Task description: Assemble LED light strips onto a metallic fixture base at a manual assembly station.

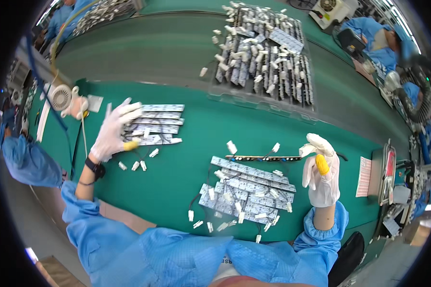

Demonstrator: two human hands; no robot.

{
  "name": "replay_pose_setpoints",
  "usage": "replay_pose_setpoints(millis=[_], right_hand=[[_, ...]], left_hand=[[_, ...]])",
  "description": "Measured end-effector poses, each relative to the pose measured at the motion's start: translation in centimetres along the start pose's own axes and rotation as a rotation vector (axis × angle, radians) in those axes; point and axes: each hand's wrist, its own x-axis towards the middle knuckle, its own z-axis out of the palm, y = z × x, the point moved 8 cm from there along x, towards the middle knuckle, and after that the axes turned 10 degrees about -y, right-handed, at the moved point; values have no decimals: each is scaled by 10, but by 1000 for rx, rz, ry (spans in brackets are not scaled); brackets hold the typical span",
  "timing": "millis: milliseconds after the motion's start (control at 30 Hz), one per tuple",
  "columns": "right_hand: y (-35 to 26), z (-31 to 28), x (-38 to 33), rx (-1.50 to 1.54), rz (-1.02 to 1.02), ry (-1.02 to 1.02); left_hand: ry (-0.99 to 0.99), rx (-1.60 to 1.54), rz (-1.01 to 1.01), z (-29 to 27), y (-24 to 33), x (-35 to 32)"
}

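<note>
My left hand (114,128), in a white glove with a yellow thumb cover, reaches over the left end of a group of light strip boards (164,122). Its fingers are stretched out and the thumb stands apart. My right hand (322,170), gloved the same way, is curled beside the right end of a single edge-on strip board (268,158). A white bit shows at its bent fingertips; whether it is a connector or glove I cannot make out. Nearer me lies a second group of strip boards (254,187), with black wires and white connectors strewn over it.
A clear plastic tray (273,107) packed with strip boards stands at the back. A small white fan (62,98) is at the left of the green mat (196,115). A printed sheet (363,177) and a metal-framed holder (388,174) lie right. Other people in blue work nearby.
</note>
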Motion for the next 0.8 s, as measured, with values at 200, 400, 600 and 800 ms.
replay_pose_setpoints(millis=[200,400,600,800], right_hand=[[11,-9,2,34,113,37],[17,-11,9,-64,57,14],[21,3,22,-1699,-141,-188],[-5,-11,3,-812,-204,147]], left_hand=[[628,-51,-400,-13,-101,73],[645,-196,-598,-34,-111,189],[919,-870,-134,-61,-21,148],[-69,-1789,-45,48,126,104]])
